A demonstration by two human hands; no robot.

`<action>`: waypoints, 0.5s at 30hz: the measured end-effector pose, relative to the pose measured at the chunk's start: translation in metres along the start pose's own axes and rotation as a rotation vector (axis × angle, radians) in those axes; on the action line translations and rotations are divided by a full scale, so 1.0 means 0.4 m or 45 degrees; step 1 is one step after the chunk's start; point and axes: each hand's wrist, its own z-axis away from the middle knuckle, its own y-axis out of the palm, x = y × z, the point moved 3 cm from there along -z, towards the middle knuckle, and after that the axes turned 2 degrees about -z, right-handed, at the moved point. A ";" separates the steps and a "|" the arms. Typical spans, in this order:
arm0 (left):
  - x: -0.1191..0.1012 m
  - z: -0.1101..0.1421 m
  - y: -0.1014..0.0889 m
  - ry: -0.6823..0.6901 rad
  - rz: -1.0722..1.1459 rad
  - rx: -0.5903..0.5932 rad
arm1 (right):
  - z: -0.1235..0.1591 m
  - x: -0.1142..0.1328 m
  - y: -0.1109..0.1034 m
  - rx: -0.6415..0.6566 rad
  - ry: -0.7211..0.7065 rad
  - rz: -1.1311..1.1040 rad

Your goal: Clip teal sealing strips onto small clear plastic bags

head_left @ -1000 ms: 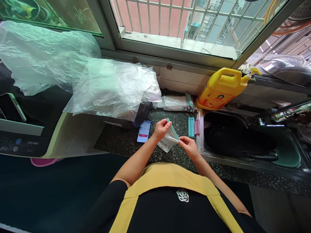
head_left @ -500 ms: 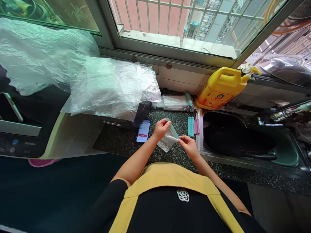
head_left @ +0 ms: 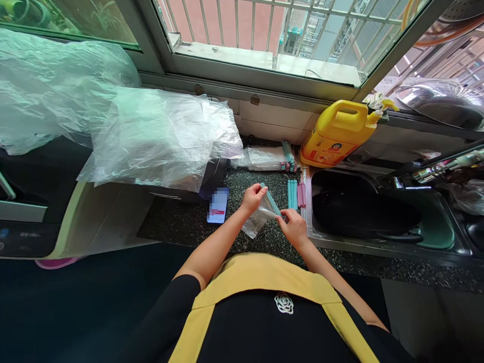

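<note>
Above the counter (head_left: 174, 222), fingers (head_left: 263, 190) pinch a teal-edged clear bag (head_left: 254, 224), seemingly crinkled

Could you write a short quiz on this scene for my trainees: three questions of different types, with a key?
1. True or false: on the counter, the pink strips lie nearer the sink than the loose teal strips do.
2. What do the left hand and the right hand hold between them?
3. The large jug by the sink is: A blue, B yellow, C green.

Key: 1 true; 2 a clear bag with a teal strip along its edge; 3 B.
</note>
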 end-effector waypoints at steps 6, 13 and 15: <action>0.041 -0.057 0.057 -0.036 -0.268 0.063 | -0.019 -0.073 0.027 0.060 0.053 0.175; 0.081 -0.116 0.113 -0.067 -0.542 0.163 | -0.036 -0.139 0.038 0.113 0.168 0.294; 0.095 -0.126 0.123 -0.085 -0.595 0.198 | -0.039 -0.149 0.041 0.141 0.201 0.321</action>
